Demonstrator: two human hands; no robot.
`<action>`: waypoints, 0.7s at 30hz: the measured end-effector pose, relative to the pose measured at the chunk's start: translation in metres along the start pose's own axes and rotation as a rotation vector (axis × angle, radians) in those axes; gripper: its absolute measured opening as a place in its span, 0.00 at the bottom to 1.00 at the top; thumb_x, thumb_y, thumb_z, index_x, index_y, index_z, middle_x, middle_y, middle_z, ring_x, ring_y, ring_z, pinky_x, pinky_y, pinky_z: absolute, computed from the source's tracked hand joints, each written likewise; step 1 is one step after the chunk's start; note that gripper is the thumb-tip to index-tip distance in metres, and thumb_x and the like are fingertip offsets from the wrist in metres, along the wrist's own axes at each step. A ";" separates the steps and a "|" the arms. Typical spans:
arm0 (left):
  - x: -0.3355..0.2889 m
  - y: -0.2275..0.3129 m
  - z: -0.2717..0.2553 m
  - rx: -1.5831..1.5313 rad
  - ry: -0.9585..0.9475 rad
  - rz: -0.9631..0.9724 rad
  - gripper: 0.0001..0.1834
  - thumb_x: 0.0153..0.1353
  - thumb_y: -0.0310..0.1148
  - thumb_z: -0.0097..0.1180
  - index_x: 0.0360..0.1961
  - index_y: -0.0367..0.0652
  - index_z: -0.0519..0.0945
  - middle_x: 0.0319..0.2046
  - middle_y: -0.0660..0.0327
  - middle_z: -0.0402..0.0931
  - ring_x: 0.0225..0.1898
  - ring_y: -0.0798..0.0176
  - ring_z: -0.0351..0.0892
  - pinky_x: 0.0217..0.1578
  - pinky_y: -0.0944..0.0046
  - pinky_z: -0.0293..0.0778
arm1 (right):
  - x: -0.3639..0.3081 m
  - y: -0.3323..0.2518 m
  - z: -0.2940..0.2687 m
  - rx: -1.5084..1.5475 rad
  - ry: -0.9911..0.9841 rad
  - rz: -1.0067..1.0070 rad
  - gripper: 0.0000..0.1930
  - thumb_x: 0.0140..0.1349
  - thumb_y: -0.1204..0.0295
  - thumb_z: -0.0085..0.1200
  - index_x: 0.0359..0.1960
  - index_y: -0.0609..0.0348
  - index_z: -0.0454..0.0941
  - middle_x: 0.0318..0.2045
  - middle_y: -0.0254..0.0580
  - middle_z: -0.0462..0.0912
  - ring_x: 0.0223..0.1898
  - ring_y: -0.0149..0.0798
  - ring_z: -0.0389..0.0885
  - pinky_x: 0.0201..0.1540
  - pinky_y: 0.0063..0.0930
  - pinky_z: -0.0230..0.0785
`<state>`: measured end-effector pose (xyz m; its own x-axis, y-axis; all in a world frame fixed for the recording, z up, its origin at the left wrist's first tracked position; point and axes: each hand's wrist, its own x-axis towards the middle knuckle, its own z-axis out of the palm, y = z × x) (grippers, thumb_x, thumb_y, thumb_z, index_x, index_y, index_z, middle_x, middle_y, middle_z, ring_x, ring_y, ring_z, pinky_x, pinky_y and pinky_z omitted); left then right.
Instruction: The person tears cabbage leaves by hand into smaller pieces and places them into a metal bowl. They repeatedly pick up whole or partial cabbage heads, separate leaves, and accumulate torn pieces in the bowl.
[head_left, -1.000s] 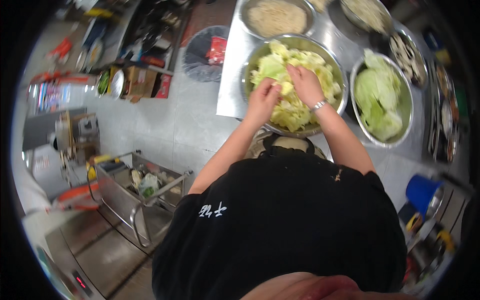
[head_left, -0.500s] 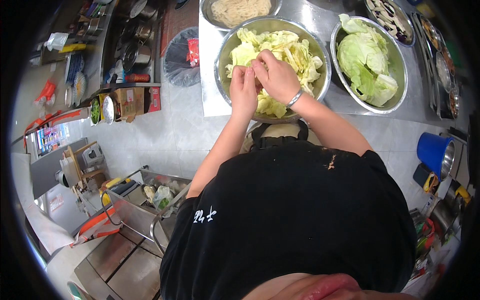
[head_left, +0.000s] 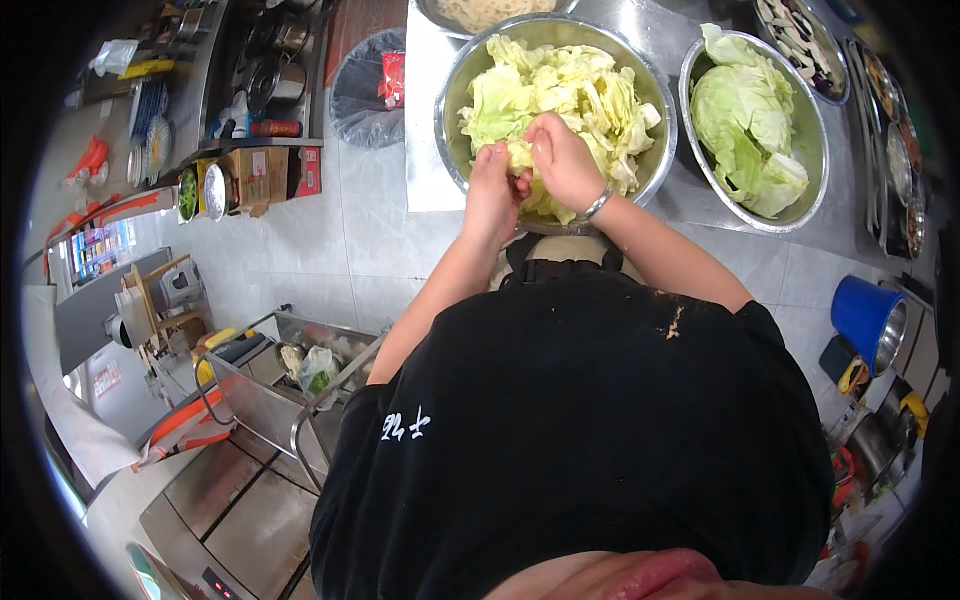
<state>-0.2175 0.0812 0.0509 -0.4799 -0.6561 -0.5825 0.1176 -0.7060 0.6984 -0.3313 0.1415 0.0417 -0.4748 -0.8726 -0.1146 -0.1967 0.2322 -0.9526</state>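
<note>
A large steel bowl (head_left: 668,130) full of torn pale-green cabbage pieces (head_left: 560,82) stands at the near edge of the counter. Over its near side my left hand (head_left: 493,196) and my right hand (head_left: 570,168), the latter with a bangle on its wrist, are close together with fingers curled. Between them they grip a cabbage leaf (head_left: 520,155), partly hidden by the fingers. To the right, a second steel bowl (head_left: 822,165) holds large, mostly whole cabbage leaves (head_left: 745,110).
Noodle-like strands sit in a bowl (head_left: 495,10) behind, and sliced food fills another (head_left: 800,40) at the far right. Beside the counter are a lined bin (head_left: 365,105) on the left, a blue bucket (head_left: 862,318) on the right and a metal cart (head_left: 270,375) behind me.
My hands have parted slightly, and a leaf now shows between them. The view has shifted a little, so the bowls appear higher and further right.
</note>
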 end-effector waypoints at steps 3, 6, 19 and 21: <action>0.000 0.006 0.001 0.096 0.096 -0.071 0.13 0.76 0.44 0.42 0.40 0.46 0.71 0.27 0.66 0.69 0.22 0.72 0.66 0.24 0.72 0.66 | -0.005 0.000 -0.006 -0.061 -0.037 -0.152 0.09 0.70 0.66 0.45 0.44 0.55 0.73 0.28 0.51 0.82 0.31 0.55 0.82 0.36 0.44 0.72; 0.000 0.018 -0.004 0.912 0.027 0.346 0.12 0.70 0.43 0.52 0.43 0.45 0.76 0.34 0.58 0.75 0.29 0.57 0.76 0.31 0.62 0.73 | -0.003 -0.003 -0.027 -0.120 -0.002 -0.105 0.10 0.70 0.62 0.47 0.45 0.53 0.75 0.33 0.49 0.83 0.35 0.51 0.82 0.38 0.43 0.74; 0.102 0.057 -0.001 1.421 0.121 0.705 0.25 0.58 0.36 0.66 0.57 0.45 0.76 0.40 0.50 0.84 0.42 0.51 0.84 0.44 0.58 0.77 | 0.051 0.037 -0.105 -0.838 0.176 -0.159 0.16 0.59 0.67 0.60 0.50 0.44 0.81 0.50 0.45 0.78 0.54 0.50 0.75 0.55 0.40 0.71; 0.100 0.063 0.002 1.234 0.094 0.737 0.23 0.59 0.34 0.65 0.55 0.45 0.77 0.39 0.52 0.85 0.39 0.54 0.85 0.42 0.60 0.78 | 0.065 0.035 -0.116 -0.662 0.234 -0.303 0.13 0.59 0.74 0.54 0.45 0.49 0.82 0.44 0.46 0.80 0.48 0.52 0.78 0.53 0.41 0.72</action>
<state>-0.2596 -0.0285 0.0376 -0.5785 -0.8124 0.0727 -0.5282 0.4411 0.7256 -0.4682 0.1431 0.0332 -0.4730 -0.8424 0.2580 -0.7856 0.2706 -0.5565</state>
